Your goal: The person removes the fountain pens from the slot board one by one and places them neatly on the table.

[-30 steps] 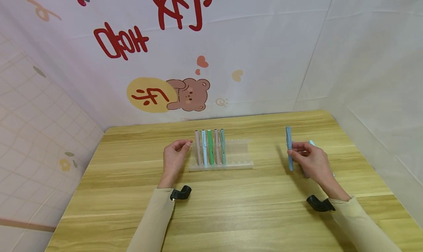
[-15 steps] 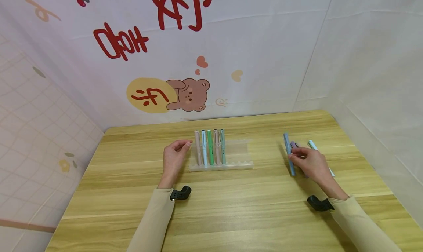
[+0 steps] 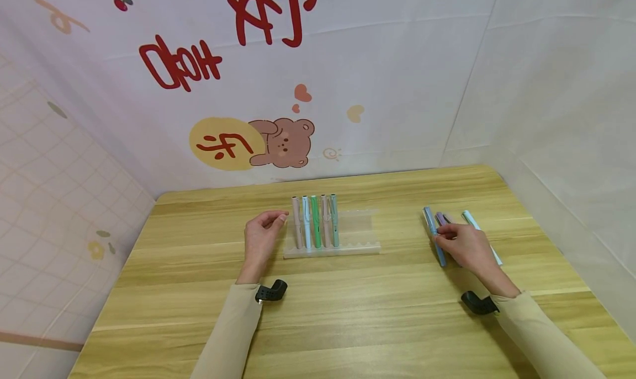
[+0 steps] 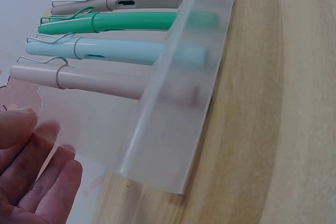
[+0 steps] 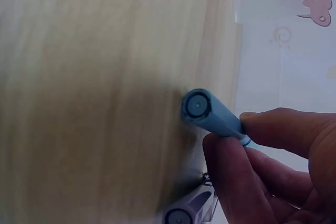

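Observation:
My right hand point(image 3: 467, 249) pinches a blue pen point(image 3: 429, 220) between thumb and fingertips, low over the right side of the table. In the right wrist view the blue pen point(image 5: 212, 113) points its round end at the camera. Beside it is a purple pen point(image 5: 190, 209), partly behind the fingers. At the clear pen rack point(image 3: 358, 249), my left hand point(image 3: 261, 236) holds the left edge of the back panel, thumb on one side and fingers on the other. Several pens stand in the rack's left part, among them a green pen point(image 3: 316, 224) and a light blue pen point(image 4: 113, 51).
A pale blue pen point(image 3: 472, 220) lies to the right, partly covered by my right hand. The wooden table point(image 3: 348, 313) meets a printed cloth point(image 3: 387, 81) at its back edge. The rack's right part shows bare slots.
My right hand has lowered the blue pen toward the table, and the pen now leans more. The purple pen has come into view beside it. My left hand stays on the rack.

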Tool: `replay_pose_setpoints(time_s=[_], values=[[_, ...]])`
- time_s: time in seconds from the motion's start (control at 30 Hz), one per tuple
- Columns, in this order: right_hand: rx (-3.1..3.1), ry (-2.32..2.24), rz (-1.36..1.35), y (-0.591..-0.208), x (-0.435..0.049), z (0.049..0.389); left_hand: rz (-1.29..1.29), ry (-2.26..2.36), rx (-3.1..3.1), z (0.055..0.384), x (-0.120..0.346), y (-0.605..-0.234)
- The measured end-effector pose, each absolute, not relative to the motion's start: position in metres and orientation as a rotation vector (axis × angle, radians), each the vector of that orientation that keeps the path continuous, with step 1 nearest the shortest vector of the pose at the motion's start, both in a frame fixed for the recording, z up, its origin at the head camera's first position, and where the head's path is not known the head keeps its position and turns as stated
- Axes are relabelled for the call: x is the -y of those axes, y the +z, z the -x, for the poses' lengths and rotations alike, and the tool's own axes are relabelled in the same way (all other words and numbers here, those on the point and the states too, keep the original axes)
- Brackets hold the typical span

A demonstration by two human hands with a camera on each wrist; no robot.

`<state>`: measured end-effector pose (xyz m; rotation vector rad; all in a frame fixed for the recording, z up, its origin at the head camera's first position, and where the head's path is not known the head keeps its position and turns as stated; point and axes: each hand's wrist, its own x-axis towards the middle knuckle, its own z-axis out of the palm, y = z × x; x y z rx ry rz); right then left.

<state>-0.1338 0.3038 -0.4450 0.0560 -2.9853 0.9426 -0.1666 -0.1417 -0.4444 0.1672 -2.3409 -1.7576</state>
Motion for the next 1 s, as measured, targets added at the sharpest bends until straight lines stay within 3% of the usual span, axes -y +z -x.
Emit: replay_pose_setpoints(time_s=[1.0], values=[[3.01,0.82,-0.136,-0.4477,-0.2996,0.1367,-0.182,-1.759,2.355,0.1654,0.1423,-0.443]])
